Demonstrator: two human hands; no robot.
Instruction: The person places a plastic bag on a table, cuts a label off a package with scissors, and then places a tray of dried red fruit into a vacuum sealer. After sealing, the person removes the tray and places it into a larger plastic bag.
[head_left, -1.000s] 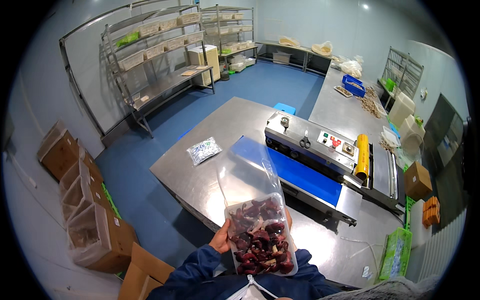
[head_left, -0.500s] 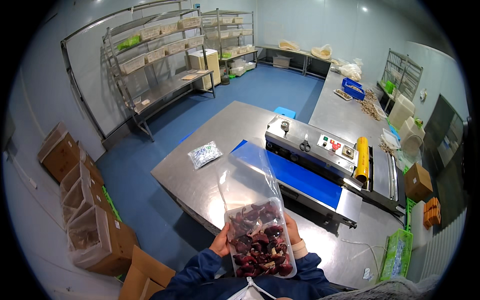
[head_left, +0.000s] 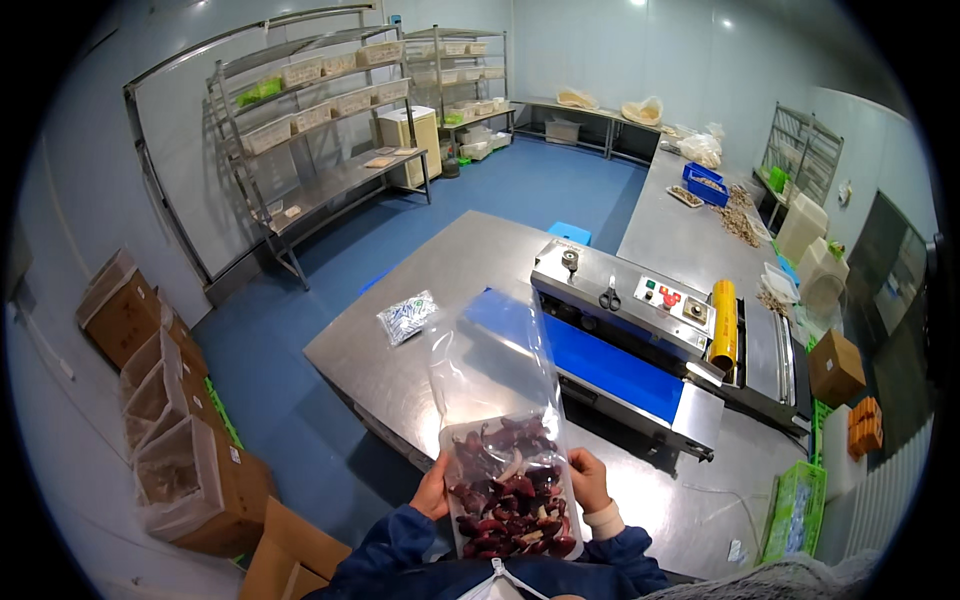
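Note:
Close in front of my body is a clear plastic tray [head_left: 446, 450] of dark red pieces that look like mushrooms [head_left: 515, 490]. The tray sits inside a clear bag [head_left: 490, 350], whose loose end stretches away over the metal table. My left hand [head_left: 433, 490] grips the left side of the bagged tray, fingers partly hidden beneath it. On the opposite side my right hand [head_left: 588, 482] has its fingers curled at the bag's edge, pinching it. A small white packet with blue marks [head_left: 408, 317] lies on the table beyond my left hand.
A sealing machine [head_left: 625, 300] with a blue conveyor belt [head_left: 610, 365] stands right of the bag; scissors [head_left: 609, 295] rest on it. A green basket [head_left: 795, 512] is at the near right. Lined cardboard boxes [head_left: 205, 485] stand on the floor at left.
The bagged tray has shifted slightly left and lower, and the bag's loose end has moved with it. My right hand's fingers have curled more at the bag's edge.

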